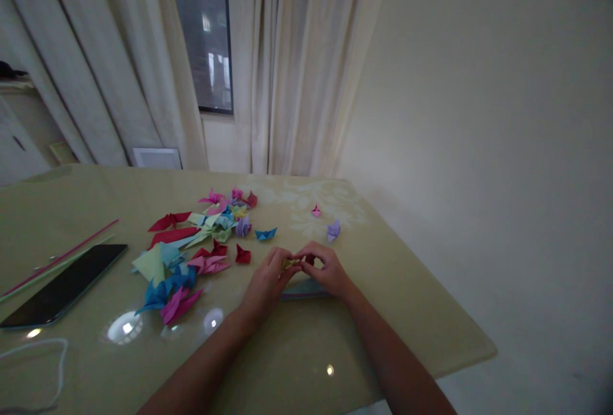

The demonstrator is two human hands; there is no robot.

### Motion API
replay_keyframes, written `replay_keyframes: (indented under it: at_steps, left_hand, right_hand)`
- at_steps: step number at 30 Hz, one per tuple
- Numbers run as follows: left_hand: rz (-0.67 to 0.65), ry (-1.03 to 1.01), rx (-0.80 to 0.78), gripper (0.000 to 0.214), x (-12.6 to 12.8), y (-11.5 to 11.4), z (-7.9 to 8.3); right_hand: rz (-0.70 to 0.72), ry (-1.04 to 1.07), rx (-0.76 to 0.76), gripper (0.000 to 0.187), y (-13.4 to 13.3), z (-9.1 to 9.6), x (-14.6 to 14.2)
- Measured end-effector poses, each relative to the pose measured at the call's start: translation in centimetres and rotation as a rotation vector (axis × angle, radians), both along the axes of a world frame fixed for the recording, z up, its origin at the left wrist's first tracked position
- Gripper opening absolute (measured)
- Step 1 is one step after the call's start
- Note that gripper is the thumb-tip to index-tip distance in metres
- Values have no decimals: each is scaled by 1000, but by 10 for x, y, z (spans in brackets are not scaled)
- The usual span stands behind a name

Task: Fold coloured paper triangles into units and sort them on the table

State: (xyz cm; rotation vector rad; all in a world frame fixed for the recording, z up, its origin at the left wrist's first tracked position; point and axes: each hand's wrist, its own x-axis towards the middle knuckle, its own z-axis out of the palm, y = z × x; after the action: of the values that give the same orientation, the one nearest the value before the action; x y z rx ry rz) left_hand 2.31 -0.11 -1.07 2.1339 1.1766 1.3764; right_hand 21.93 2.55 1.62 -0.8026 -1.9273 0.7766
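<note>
Between the two sets of fingertips sits a little yellowish paper piece (292, 264), pinched from both sides. The left hand (266, 279) has its fingers curled tight onto it and the right hand (327, 272) does the same, low over the middle of the table (407, 313).

Right under the hands there's a pale blue sheet (304, 291) lying flat. The tabletop is an olive-yellow cloth under something shiny, so you get a few lamp spots bouncing off it.

Just past the hands are a red folded piece (242, 254), a blue boat shape (265, 233), a lilac piece (334, 230) and a tiny pink one (316, 211). Off to the left is a messy pile of coloured folded papers (191, 255).

Further left, a dark phone (62, 284) lies flat with a pink stick (64, 255) beside it, and a white cord (57, 357) sits at the near corner.

Behind it all, cream curtains (297, 64) hang either side of a dark window (204, 32), and a plain pale wall (479, 115) fills the right. Pretty dim room overall.
</note>
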Motion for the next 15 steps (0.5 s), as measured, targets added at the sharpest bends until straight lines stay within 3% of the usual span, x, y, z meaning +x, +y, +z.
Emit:
replay_keyframes:
  at_steps: [4,9,11,13,15]
  left_hand:
    - [15,-24,-50,20,-7,7,-7]
    - [172,70,18,22,-12,5,5]
    - [117,180,34,23,-13,1,10]
    - [-22,295,23,27,-12,-3,12]
    - [-135,406,-9,44,-8,-6,10]
  right_hand:
    - [-10,-25,28,23,2,1,2]
    - [-192,-7,-1,21,14,0,21]
    - [-259,13,-46,22,21,-2,33]
    - [-285,8,-94,23,27,-5,42]
    - [-273,-43,-131,22,31,-7,48]
